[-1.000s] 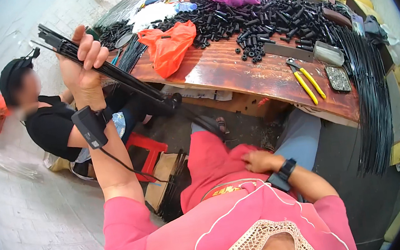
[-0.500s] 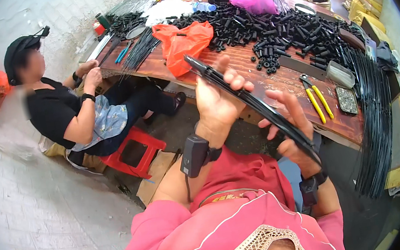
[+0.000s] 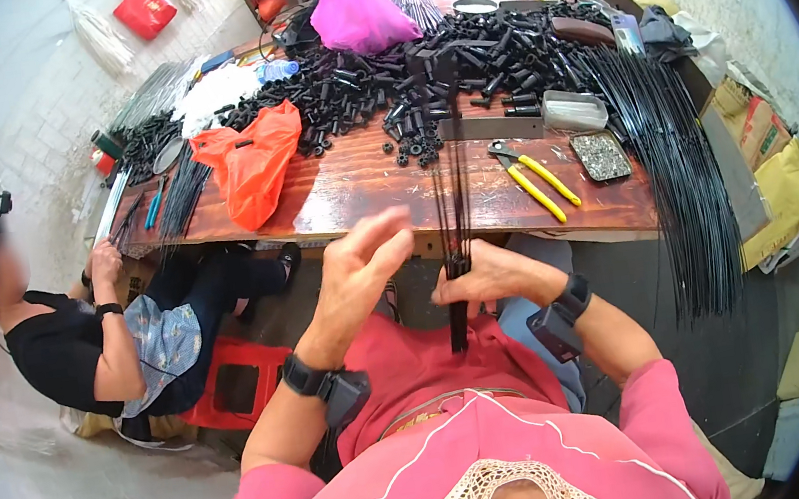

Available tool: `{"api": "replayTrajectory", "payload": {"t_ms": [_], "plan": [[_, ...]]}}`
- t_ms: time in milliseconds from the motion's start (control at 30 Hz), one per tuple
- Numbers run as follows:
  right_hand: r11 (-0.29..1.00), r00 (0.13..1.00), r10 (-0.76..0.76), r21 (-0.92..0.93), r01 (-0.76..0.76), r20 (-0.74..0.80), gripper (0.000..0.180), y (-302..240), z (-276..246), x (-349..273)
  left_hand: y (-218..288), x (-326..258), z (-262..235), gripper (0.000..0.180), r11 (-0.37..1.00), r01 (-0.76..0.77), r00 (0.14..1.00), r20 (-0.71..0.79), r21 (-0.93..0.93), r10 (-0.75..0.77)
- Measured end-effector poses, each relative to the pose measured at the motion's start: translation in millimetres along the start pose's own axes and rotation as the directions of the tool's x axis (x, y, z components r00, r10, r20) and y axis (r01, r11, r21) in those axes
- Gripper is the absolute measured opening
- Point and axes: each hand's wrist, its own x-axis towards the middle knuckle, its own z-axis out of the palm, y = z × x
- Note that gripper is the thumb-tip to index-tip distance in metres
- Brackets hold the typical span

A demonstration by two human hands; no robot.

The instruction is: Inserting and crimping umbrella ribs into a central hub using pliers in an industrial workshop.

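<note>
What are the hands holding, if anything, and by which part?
The right hand grips a bundle of thin black rods toward its nearer end; the left hand is open, empty.

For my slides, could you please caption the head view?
Right hand gripping slender black rods, left hand open beside them, at a wooden table bearing yellow-handled pliers.

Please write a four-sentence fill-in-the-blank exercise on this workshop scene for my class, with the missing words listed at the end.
1. The right hand grips a bundle of thin rods whose colour is ____.
2. The left hand, its fingers spread open, is holding ____.
3. On the table, the yellow-handled pliers lie to the ____ of the orange bag.
4. The stool beside the co-worker is coloured ____.

Missing words: black; nothing; right; red.
</note>
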Motion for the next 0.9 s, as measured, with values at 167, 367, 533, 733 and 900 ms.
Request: {"api": "replayTrajectory", "payload": {"t_ms": [167, 367, 533, 733, 900], "plan": [[0.981, 0.967, -0.175, -0.05, 0.187, 0.182, 0.028, 19.3, 30.5, 16.9, 39.5, 29.3, 27.5, 0.046, 0.916, -0.243, 0.969, -0.124, -0.32, 0.213], [0.808, 0.915, -0.316, -0.434, 0.398, 0.25, 0.033, -11.8, -21.3, 6.1, 37.4, 43.5, 28.1, 0.048, 0.908, -0.177, 0.984, -0.07, -0.38, 0.163], [0.888, 0.832, -0.379, 0.093, 0.45, -0.404, 0.024, -90.4, -61.1, -4.6, 24.4, 60.6, 21.3, 0.054, 0.916, -0.094, 0.995, -0.054, -0.389, 0.08], [0.737, 0.719, -0.449, 0.235, 0.634, -0.531, 0.014, -89.7, -69.7, 19.2, 21.9, 79.1, 28.6, 0.045, 0.933, -0.079, 0.992, 0.065, -0.352, 0.109], [0.761, 0.715, -0.402, 0.226, 0.609, -0.572, 0.013, -92.0, -66.8, 24.6, 18.9, 87.1, 22.8, 0.035, 0.957, -0.097, 0.992, 0.056, -0.273, 0.117]]}}
